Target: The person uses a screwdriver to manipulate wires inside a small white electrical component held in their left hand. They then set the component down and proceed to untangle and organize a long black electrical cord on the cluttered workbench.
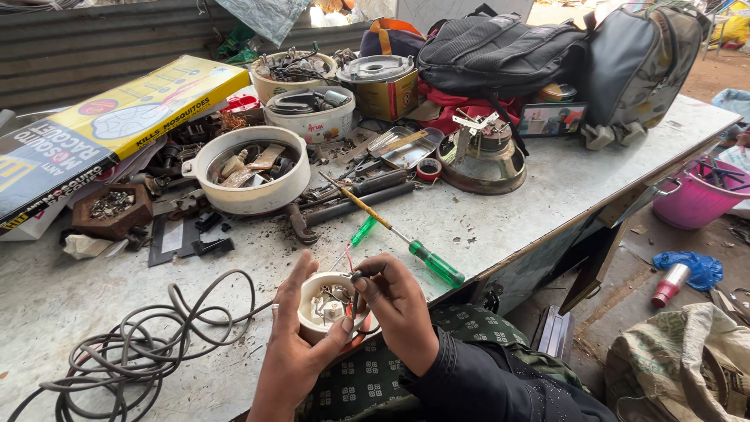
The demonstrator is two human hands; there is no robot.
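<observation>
**Both hands on a small white housing, lower centre**

Left hand [293, 352] cups the white round housing [326, 306] from below and left, fingers curled around its wall, thumb on the near rim. Right hand [398, 309] sits at the housing's right side, thumb and forefinger pinching a thin dark wire [361, 275] at the rim. Housing is open on top, small metal parts and red wire visible inside. It's held at the near table edge, lower centre of frame.

Just above the hands: 2 green-handled screwdrivers [422, 254] lying on the grey table [547, 195]. Lower left: a loose coil of grey cable [133, 344]. Centre left: white bowl [251, 168] holding scrap parts. Upper left: a yellow racquet box [109, 125]. Upper right: black backpack [500, 51]. Right edge: pink bucket [699, 195] on the ground.
</observation>
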